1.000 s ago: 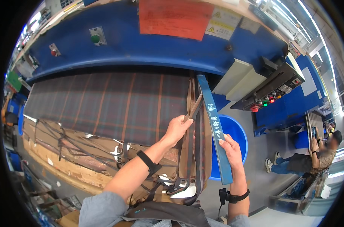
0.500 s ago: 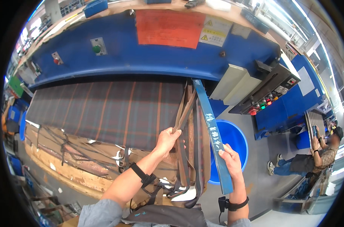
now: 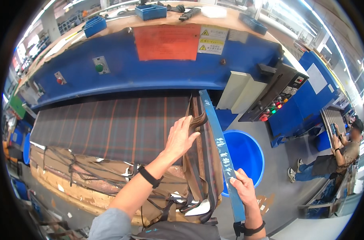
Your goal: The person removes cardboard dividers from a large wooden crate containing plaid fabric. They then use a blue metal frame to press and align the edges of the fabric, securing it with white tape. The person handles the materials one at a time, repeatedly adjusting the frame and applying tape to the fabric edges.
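- Fingers (image 3: 187,122) of the left hand (image 3: 180,138) are spread open, pressing the brown strips (image 3: 198,120) at the right edge of the plaid fabric (image 3: 110,128).
- Right hand (image 3: 243,189) is closed around the long blue bar (image 3: 220,148), which lies along that edge towards the blue press (image 3: 158,68).
- Judging by the offcuts (image 3: 190,188) hanging off the worktop (image 3: 70,188), trimming looks part done; most of the fabric lies uncut.
- A blue bin (image 3: 246,156) stands just beside.

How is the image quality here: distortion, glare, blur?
Head view: strong fisheye, the blue press bows and the corners are black; ceiling lights blow out at top right; left hand, right hand and blue bar are sharp; the rim is softer.
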Demonstrator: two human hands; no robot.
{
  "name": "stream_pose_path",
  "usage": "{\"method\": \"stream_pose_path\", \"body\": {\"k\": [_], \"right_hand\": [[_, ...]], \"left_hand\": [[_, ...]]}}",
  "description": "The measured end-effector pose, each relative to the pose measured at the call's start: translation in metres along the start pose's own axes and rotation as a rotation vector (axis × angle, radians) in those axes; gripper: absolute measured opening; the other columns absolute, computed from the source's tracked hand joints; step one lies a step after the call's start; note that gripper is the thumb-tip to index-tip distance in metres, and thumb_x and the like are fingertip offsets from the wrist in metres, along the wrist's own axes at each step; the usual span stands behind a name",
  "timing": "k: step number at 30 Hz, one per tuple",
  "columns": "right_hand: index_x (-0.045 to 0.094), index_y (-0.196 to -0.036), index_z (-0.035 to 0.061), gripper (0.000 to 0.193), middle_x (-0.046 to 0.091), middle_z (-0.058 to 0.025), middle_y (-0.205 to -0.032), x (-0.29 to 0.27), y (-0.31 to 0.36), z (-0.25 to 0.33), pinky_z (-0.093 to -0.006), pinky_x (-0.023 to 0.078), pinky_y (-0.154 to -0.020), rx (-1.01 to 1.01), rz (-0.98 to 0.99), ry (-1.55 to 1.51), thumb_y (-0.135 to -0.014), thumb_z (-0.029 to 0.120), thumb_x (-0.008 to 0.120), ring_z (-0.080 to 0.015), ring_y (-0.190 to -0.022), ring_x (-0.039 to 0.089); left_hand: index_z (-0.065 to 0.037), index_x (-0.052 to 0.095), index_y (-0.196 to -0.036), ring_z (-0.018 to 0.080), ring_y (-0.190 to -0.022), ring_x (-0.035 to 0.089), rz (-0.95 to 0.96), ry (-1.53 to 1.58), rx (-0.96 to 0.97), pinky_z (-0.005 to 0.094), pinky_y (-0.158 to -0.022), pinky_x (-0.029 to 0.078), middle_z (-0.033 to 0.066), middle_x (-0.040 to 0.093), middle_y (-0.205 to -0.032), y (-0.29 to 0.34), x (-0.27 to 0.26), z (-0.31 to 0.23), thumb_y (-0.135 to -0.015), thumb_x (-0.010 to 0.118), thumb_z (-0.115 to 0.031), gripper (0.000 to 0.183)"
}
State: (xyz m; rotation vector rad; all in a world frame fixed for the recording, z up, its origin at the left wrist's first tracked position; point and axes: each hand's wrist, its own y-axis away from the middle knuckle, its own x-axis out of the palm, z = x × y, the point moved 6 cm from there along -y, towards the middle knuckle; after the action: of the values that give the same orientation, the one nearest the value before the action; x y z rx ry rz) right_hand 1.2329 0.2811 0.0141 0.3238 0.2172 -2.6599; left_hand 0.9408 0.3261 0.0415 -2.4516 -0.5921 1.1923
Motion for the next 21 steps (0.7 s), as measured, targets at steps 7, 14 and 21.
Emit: {"method": "stream_pose_path", "body": {"k": [7, 14, 21], "right_hand": [[0.072, -0.123, -0.0023, 0.031, 0.045, 0.0006, -0.084, 0.007, 0.015, -0.001, -0.0257, 0.037, -0.069, -0.071, -0.058, -0.054, -0.092, 0.004, 0.065, -0.0101, -0.081, 0.043], [0.070, -0.122, -0.0053, 0.032, 0.047, 0.0004, -0.089, 0.006, 0.040, -0.010, -0.0245, 0.036, -0.073, -0.018, -0.147, -0.237, -0.092, 0.005, 0.063, -0.0101, -0.084, 0.044], [0.065, -0.100, -0.0034, 0.014, 0.048, -0.0003, -0.100, -0.024, 0.078, -0.011, -0.0223, 0.036, -0.085, -0.055, -0.507, -0.365, -0.093, 0.008, 0.062, -0.0098, -0.095, 0.045]], "left_hand": [[0.003, 0.048, -0.146, 0.0417, -0.126, 0.058, 0.041, 0.107, 0.017, 0.0481, -0.112, 0.041, 0.0270, 0.063, -0.132, -0.047, 0.047, 0.015, -0.089, 0.078, -0.026, 0.070], [-0.003, 0.075, -0.087, 0.0338, -0.084, 0.069, -0.079, 0.069, 0.098, 0.0454, -0.078, 0.053, 0.0163, 0.071, -0.081, -0.058, 0.061, 0.019, -0.091, 0.072, -0.023, 0.020], [-0.002, 0.075, -0.088, 0.0119, -0.066, 0.066, -0.007, 0.100, -0.201, 0.0326, -0.063, 0.050, 0.0090, 0.075, -0.079, -0.052, 0.036, 0.088, -0.096, 0.071, -0.025, 0.024]]}}
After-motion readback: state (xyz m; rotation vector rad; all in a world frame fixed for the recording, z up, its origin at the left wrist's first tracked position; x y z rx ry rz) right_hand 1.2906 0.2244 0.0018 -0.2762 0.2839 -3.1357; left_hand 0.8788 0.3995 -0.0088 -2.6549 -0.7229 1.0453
